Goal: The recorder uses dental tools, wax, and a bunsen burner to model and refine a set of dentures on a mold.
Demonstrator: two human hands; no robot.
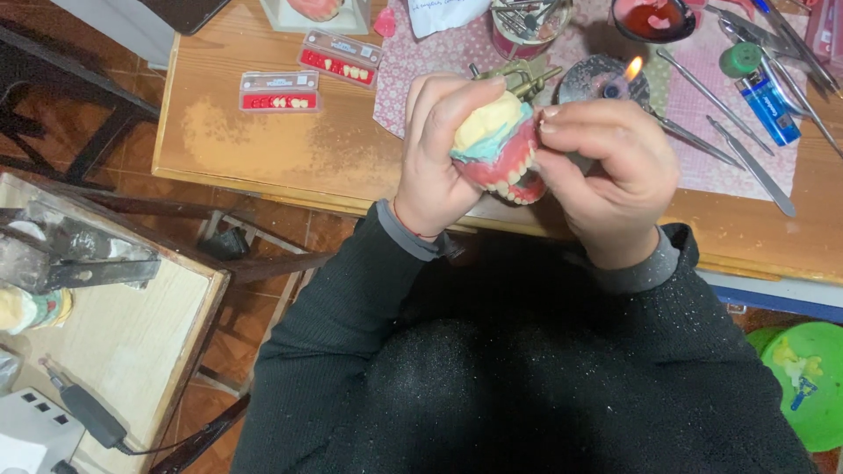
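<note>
My left hand (439, 154) grips a dental model (497, 145) from its left side: a pale yellow plaster cast with pink wax gums and a row of white teeth, mounted on a brass articulator (518, 77). My right hand (606, 171) closes on the model's right side, fingertips pressed at the teeth and wax. Both hands hold it up over the front edge of the wooden table (263, 149), close to my chest. Behind the hands a small burner (606, 83) carries a lit flame (634, 67).
Two cards of artificial teeth (279, 91) (341, 54) lie at the left of the table. Metal hand instruments (720, 118), a blue lighter (766, 104) and a bowl of red wax (652, 17) sit at the right. A side bench (114, 342) stands at lower left, a green basin (803, 382) at lower right.
</note>
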